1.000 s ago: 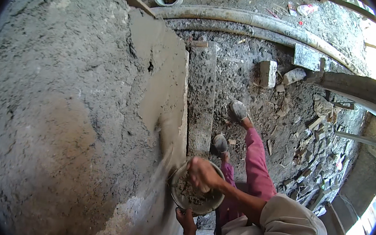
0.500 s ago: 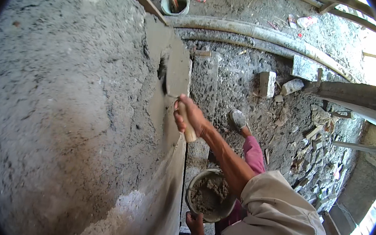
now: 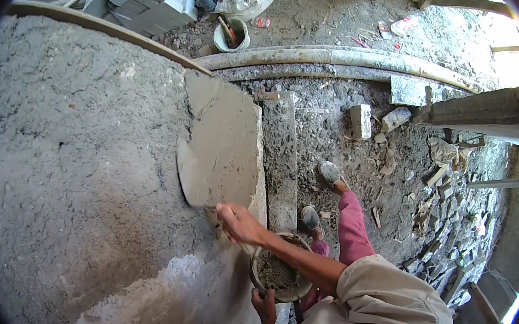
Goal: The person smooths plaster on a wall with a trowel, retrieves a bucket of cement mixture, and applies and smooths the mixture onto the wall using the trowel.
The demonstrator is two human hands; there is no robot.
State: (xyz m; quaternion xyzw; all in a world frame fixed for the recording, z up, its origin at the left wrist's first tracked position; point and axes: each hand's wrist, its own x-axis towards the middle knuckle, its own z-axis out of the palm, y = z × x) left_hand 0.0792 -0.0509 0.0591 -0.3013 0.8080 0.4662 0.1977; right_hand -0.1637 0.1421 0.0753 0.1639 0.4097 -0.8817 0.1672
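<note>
My right hand (image 3: 239, 224) is closed round the handle of a trowel, which the fingers hide. The trowel's blade (image 3: 188, 170) lies against the rough wall, by the left edge of a smooth, wet patch of mortar (image 3: 230, 137). Below my right forearm, a round bucket (image 3: 254, 269) holds grey mortar (image 3: 278, 273). My left hand (image 3: 265, 304) grips this bucket by its near rim, close to the wall.
A wooden board (image 3: 108, 33) runs along the wall's far edge. Beyond lie long pipes (image 3: 346, 58), a second bucket (image 3: 240, 34) with tools and stacked pale blocks (image 3: 153, 2). Rubble (image 3: 449, 220) covers the ground at right, near a concrete beam (image 3: 486, 109).
My right hand has come down and slightly left with the trowel, and its blade has swung left across the mortar. The view has shifted, showing more beyond the wall. My left hand still grips the bucket.
</note>
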